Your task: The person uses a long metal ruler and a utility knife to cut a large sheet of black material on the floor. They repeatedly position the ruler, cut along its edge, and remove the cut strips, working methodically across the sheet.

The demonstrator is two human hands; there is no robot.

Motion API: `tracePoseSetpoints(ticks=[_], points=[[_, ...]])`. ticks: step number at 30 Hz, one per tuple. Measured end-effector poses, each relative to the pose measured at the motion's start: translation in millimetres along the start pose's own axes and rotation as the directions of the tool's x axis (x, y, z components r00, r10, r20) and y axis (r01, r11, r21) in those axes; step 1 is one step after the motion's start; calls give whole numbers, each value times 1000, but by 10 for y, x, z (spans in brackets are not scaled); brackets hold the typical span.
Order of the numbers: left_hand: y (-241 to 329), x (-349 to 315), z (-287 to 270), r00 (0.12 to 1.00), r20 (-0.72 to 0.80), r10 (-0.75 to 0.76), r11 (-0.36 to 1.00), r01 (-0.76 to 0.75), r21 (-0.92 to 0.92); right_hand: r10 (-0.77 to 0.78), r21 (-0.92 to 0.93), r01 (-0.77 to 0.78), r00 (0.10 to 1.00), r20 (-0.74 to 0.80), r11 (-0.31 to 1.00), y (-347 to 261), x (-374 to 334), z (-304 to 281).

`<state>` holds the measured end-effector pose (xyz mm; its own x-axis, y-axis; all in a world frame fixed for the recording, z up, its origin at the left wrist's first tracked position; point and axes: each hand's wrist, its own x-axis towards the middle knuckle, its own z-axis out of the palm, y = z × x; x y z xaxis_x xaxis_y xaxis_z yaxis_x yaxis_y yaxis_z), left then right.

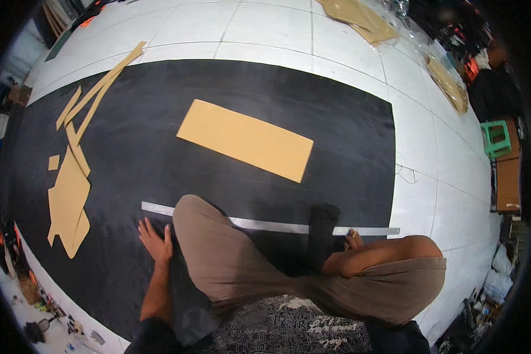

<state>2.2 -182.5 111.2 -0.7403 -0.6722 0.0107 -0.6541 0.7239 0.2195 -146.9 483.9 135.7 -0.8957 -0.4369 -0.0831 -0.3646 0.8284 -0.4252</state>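
A long silver metal ruler (265, 225) lies across a large black sheet (130, 177), and its right end reaches past the sheet's edge. My raised left knee hides part of it. My left hand (156, 242) rests on the sheet just below the ruler's left end, fingers spread, holding nothing. Near the right end, my right hand (352, 240) is closed at the ruler's lower edge around a small, slim, pencil-like stick, mostly hidden by the fingers. Beyond the ruler lies a flat tan rectangular piece (245, 140).
Tan offcut strips (100, 94) and an irregular tan piece (69, 197) lie on the sheet's left side. White tiled floor (419, 159) surrounds it. At the right stands a green plastic stool (496, 139). Tan pieces in clear plastic (360, 20) lie at the far right.
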Motion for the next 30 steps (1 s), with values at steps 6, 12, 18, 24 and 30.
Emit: tracePoseSetpoints(ticks=[6,12,18,24,30], points=[[-230,-1075,-106,930,83,-359,926,343,160,120,-28,-118,989,82,993,-105,208,-173],[-204,-1137,-5,933,21,-360,927,355,118,242,-96,-226,946,217,969,-267,399,-272],[-308,-1160,85,956,-33,-293,937,294,189,363,-164,-327,883,299,931,-408,511,-388],[-535,-1309,404,944,-143,-297,882,329,338,467,-201,-422,827,314,884,-601,417,-507],[-527,-1257,406,956,-195,-221,883,281,377,530,-178,-499,800,281,848,-644,104,-364]])
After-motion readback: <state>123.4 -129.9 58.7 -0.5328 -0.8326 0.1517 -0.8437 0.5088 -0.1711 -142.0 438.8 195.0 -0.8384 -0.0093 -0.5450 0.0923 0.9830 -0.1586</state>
